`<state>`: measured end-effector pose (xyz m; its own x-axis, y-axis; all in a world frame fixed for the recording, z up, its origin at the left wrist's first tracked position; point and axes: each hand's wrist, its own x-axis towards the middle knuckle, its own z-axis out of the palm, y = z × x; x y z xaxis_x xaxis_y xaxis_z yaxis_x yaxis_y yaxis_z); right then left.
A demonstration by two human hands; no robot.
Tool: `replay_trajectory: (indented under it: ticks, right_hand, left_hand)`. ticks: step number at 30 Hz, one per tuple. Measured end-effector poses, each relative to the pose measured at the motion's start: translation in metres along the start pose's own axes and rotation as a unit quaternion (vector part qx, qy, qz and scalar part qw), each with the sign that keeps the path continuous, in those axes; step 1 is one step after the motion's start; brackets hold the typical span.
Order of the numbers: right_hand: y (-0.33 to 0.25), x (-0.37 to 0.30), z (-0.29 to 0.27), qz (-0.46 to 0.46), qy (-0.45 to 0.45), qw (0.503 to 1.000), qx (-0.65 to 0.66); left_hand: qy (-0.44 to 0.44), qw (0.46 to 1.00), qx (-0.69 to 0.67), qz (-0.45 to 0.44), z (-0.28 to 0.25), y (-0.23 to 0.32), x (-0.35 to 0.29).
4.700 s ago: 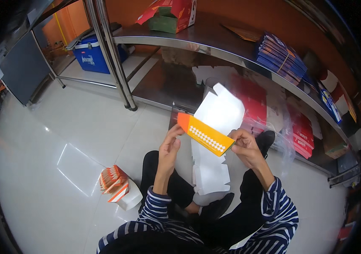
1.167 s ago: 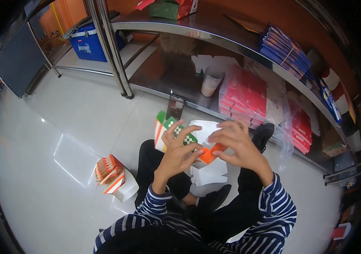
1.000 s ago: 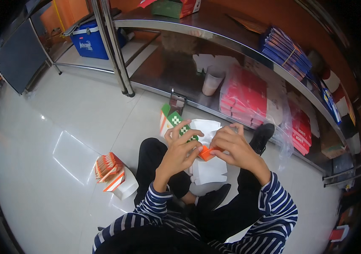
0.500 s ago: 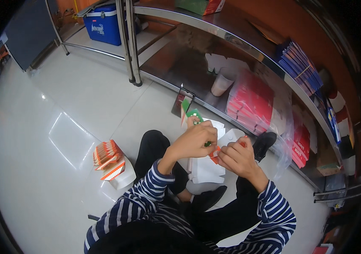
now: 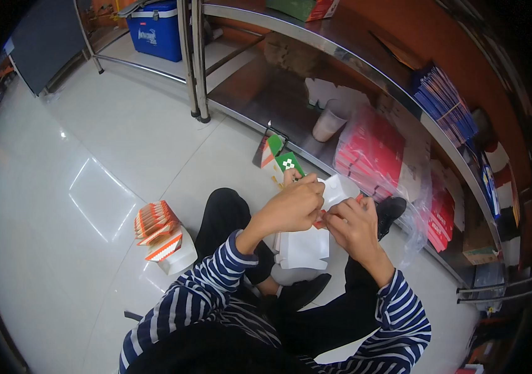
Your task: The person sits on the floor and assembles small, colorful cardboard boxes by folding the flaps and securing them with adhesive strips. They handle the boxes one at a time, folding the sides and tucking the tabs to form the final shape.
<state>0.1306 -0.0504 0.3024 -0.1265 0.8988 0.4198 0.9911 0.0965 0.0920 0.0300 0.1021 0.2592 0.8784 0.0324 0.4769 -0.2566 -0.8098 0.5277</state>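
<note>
Nearest us, our left hand [image 5: 291, 209] and right hand [image 5: 354, 225] meet above our lap, fingers of both clenched on a white and orange carton [image 5: 335, 193] held between them. Flat white blanks [image 5: 303, 249] lie just below. At nine o'clock a stack of folded cartons [image 5: 160, 232] rests on the floor [image 5: 91, 156]. Farther, at twelve o'clock, a green and white box [image 5: 281, 161] stands before the metal shelf [image 5: 278, 93].

blue cooler [image 5: 156, 29], paper cup [image 5: 328, 124], steel shelf [image 5: 365, 59]

I see navy-and-white striped long sleeves [image 5: 216, 280] w/ cuffs at both wrists, black trousers [image 5: 228, 215], black shoes [image 5: 300, 293]. Left hand [image 5: 291, 209] & right hand [image 5: 353, 227] bare, no gloves.
</note>
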Motion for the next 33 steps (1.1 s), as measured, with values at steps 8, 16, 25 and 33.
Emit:
replay_trajectory:
  ticks: [8, 16, 25, 33]
  right_hand:
    - [0.003, -0.001, 0.006, 0.048, 0.034, 0.998, -0.018]
    - [0.004, -0.004, 0.01, 0.032, 0.046, 0.998, -0.024]
    - [-0.002, -0.004, 0.009, 0.268, -0.026, 0.96, 0.081]
    - [0.039, -0.027, 0.011, 0.42, -0.093, 0.743, 0.512]
  left_hand:
    - [0.014, 0.989, 0.144, 0.03, -0.004, 0.017, -0.005]
    - [0.013, 0.993, 0.109, 0.044, 0.0, 0.011, 0.006]
    - [-0.032, 0.996, 0.069, 0.04, 0.001, 0.012, 0.01]
    - [0.146, 0.986, 0.071, -0.025, -0.016, 0.018, -0.001]
